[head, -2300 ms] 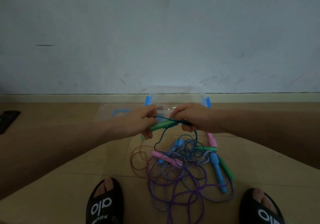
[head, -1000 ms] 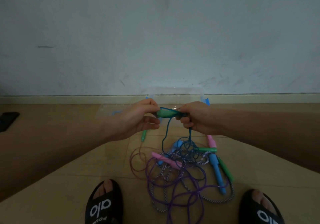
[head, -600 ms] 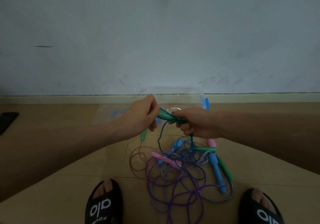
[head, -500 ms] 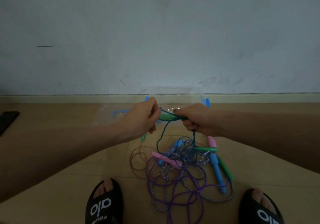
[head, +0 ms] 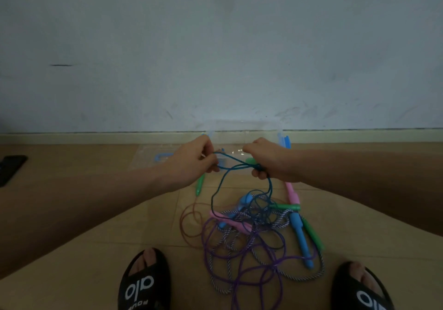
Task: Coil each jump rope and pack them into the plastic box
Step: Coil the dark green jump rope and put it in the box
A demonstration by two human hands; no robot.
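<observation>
Dark teal rope (head: 236, 163) stretched between both hands above the floor (head: 96, 249), crossing itself midway, two strands dropping to the tangle below. Left hand (head: 191, 163) pinching the cord, fingers (head: 212, 165) curled together on it. Right hand (head: 266, 158) gripping a green handle (head: 250, 160) with wraps of the same cord around it, fingers clamped on handle and cord.

Below the hands, a heap of jump ropes (head: 254, 233) on the floor tiles: purple cord, a braided white-and-purple rope, a thin reddish loop at the left side, pink handles, blue handles, green handles along the right side. One more green handle (head: 200, 185) lying just under the left hand, tilted.

Behind the hands, toward the wall (head: 215, 46), a clear plastic box (head: 242, 132) with blue latches, standing by the skirting. Clear lid (head: 153, 158) with a blue handle flat on the floor, left of the box.

At the near edge of the floor, two black slides, left (head: 143, 283) and right (head: 359, 290), toes showing. Dark flat object (head: 10, 168) near the far left edge, too dim to identify.
</observation>
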